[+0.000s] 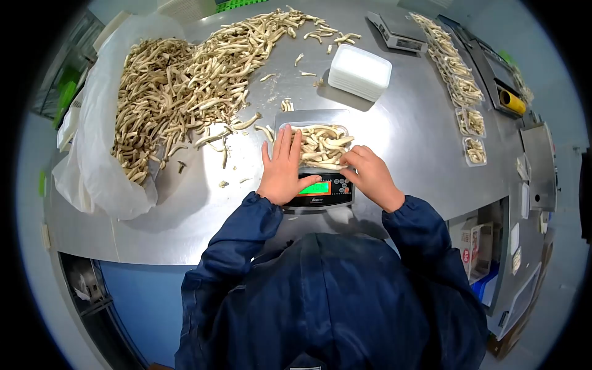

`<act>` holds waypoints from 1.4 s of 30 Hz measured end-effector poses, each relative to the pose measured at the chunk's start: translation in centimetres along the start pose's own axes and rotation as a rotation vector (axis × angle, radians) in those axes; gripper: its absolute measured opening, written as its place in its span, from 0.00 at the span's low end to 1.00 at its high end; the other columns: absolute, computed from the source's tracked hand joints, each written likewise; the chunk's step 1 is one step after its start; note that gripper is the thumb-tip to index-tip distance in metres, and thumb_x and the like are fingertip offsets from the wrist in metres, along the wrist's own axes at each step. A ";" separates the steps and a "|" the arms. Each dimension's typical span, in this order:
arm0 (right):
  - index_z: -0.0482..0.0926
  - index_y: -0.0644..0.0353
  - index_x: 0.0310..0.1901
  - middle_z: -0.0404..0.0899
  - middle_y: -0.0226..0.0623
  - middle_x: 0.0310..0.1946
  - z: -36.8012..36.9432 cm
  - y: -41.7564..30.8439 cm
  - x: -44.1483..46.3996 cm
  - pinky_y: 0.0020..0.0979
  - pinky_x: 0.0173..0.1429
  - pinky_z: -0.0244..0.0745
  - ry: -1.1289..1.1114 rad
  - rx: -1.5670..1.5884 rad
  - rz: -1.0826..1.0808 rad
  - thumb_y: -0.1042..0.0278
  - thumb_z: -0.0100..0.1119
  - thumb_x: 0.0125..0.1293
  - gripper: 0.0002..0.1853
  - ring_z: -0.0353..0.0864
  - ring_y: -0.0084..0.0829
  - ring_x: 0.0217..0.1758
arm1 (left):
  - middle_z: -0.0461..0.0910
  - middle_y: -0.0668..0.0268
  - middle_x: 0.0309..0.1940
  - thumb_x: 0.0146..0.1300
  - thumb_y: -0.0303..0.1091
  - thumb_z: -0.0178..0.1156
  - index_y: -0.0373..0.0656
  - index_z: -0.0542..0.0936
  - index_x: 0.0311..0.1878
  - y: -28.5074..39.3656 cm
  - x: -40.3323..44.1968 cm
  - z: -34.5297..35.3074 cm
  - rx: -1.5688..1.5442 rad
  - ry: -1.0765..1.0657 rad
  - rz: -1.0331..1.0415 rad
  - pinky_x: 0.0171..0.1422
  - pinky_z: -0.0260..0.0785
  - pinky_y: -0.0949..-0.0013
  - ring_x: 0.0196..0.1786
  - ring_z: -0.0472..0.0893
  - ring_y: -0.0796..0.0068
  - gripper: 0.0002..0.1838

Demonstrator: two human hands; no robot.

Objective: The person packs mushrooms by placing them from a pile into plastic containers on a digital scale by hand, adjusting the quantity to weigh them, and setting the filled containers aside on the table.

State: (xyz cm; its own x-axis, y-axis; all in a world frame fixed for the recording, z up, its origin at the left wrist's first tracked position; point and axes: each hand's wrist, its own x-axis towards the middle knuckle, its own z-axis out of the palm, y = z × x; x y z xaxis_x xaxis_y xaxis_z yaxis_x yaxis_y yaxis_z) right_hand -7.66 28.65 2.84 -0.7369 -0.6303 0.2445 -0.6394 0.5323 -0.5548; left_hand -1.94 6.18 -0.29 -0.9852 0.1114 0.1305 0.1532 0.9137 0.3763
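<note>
A tray of pale, long-stemmed mushrooms [324,143] rests on a digital scale [320,200] with a lit green display. My left hand [282,168] lies along the tray's left side, fingers stretched out and together, the thumb reaching over the top of the display. At the lower right of the tray, my right hand [372,176] has its fingers bent and pinched around the end of a mushroom. The fingertips partly hide what they grip. Most of the tray's rim is covered by mushrooms and hands.
A big mushroom heap [185,92] spills from a white plastic bag [98,135] at the left. Stacked white trays [359,71] stand behind the scale. Another scale [398,31] is farther back. Filled trays [465,92] line the right side, near a machine with a yellow roll [512,102].
</note>
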 end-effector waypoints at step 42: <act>0.85 0.65 0.39 0.85 0.37 0.29 -1.5 8.7 10.6 0.29 0.34 0.76 -0.428 0.289 0.226 0.67 0.61 0.59 0.11 0.81 0.27 0.29 | 0.62 0.52 0.71 0.72 0.34 0.46 0.37 0.58 0.74 -6.9 -13.3 -0.7 -0.870 0.376 -0.587 0.74 0.54 0.59 0.73 0.62 0.58 0.29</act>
State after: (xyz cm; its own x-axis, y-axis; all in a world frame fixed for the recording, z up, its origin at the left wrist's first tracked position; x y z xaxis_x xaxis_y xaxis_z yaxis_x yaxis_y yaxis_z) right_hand -21.35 27.48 1.83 -0.6550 -0.7238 -0.2170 -0.3457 0.5423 -0.7658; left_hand 10.12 -1.89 -4.03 -0.8590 -0.5079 -0.0646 -0.1818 0.1846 0.9659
